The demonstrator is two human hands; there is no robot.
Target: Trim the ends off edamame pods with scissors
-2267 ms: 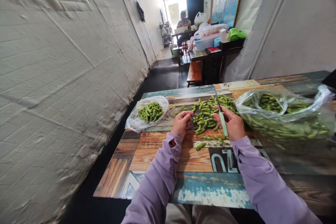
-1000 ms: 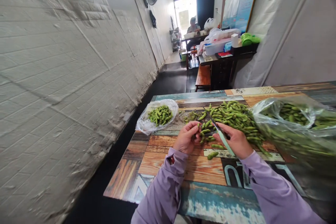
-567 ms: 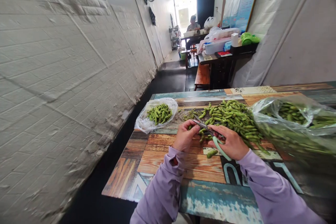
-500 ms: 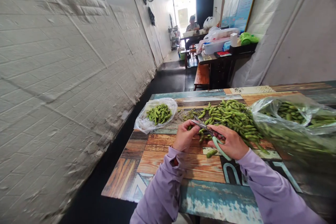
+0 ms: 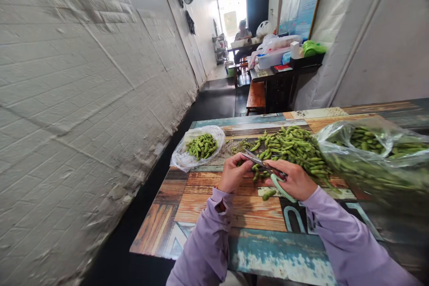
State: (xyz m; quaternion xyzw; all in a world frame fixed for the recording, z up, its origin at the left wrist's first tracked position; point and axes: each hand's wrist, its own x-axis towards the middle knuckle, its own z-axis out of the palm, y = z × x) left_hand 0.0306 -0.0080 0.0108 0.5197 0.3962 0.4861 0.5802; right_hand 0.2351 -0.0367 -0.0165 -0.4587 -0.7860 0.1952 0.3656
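Note:
My right hand (image 5: pixel 291 179) grips green-handled scissors (image 5: pixel 268 172), whose blades point left toward my left hand (image 5: pixel 233 172). That hand is pinched closed on a green soybean pod, mostly hidden by the fingers, right at the blade tips. Both hands hover over the near edge of a loose pile of pods (image 5: pixel 292 146) on the painted wooden table (image 5: pixel 254 214). A few single pods (image 5: pixel 268 195) lie just under my right hand.
A small plastic bag of pods (image 5: pixel 199 147) sits at the table's left. A large clear bag full of pods (image 5: pixel 372 156) lies at the right. A white brick wall runs along the left. Down the aisle are a bench (image 5: pixel 256 94), a cluttered table (image 5: pixel 281 60) and a seated person (image 5: pixel 241 32).
The scissors swung from pointing away from me to pointing left at the pod in my left hand. My hands came closer together over the pile's near edge.

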